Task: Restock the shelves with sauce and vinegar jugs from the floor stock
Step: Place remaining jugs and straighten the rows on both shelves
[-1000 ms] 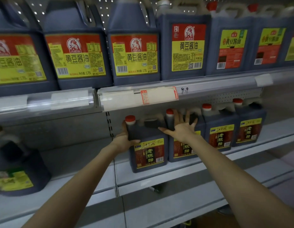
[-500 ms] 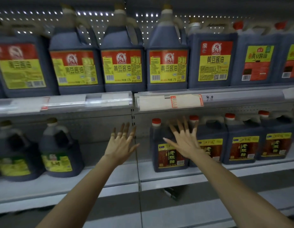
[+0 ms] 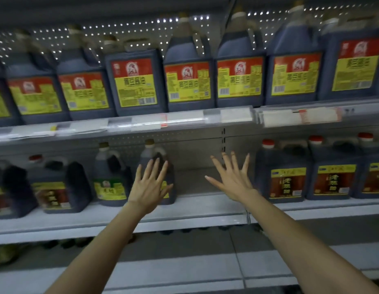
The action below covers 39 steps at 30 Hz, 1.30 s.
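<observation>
Both hands empty, fingers spread wide: my left hand [image 3: 149, 187] raised in front of round-shouldered dark jug with tan cap [image 3: 151, 150], contact cannot tell; my right hand [image 3: 233, 181] over bare stretch of grey metal shelf [image 3: 205, 209]. Square dark vinegar jugs with red caps [image 3: 284, 177] stand right of gap, near front edge. Floor stock not in view. Risks, my guess: left palm shoves tan-capped jug into green-labelled neighbour [image 3: 109, 177], toppling it; heavy refill set too near front lip slides off.
</observation>
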Motion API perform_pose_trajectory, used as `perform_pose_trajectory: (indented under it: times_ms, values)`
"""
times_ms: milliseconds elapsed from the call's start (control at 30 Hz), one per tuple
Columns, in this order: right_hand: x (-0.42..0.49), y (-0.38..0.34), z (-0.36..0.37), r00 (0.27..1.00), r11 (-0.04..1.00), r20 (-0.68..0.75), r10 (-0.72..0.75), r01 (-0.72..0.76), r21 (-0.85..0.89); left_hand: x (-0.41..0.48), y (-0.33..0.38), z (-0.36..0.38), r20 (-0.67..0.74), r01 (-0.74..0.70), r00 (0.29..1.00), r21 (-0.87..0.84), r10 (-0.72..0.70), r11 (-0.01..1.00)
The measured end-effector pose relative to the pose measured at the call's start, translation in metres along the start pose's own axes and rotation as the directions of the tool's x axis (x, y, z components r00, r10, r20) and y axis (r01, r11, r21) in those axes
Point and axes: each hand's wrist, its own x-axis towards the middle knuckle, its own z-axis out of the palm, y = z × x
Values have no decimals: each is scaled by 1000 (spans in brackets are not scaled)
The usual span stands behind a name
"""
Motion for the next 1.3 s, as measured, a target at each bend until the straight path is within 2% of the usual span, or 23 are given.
perform_pose_trajectory:
  times_ms: [133,333,600,767,900,967,1100,1233,1300]
  values:
    - [-4,-61,-3,999,998,-7,-41,42,38,-35,-58,15,37,66,997,-5,-66,998]
    - [-5,-125,1,993,992,-20,-117,118,35,-62,-103,24,79,52,996,-37,-49,998]
    - [44,-147,-4,997,994,37,-66,63,87,-37,-130,40,53,110,993,-117,-105,987]
    - [88,-150,18,998,974,33,-56,48,220,-7,-144,49,71,131,990,-76,-125,989]
    - [116,-157,28,997,938,-15,-71,72,338,24,-155,46,43,74,997,-140,-69,987]
    - [126,-163,29,998,871,-36,-43,54,488,39,-155,45,7,-25,1000,-199,27,980]
    - [132,-174,38,999,591,-27,-20,34,806,57,-141,45,-16,-177,983,-344,183,922]
    - [136,-171,45,999,408,49,-7,-42,912,85,-140,54,89,-126,976,-522,200,844]
    - [134,-165,48,992,365,123,-33,-103,925,97,-142,61,162,-75,963,-602,214,795]
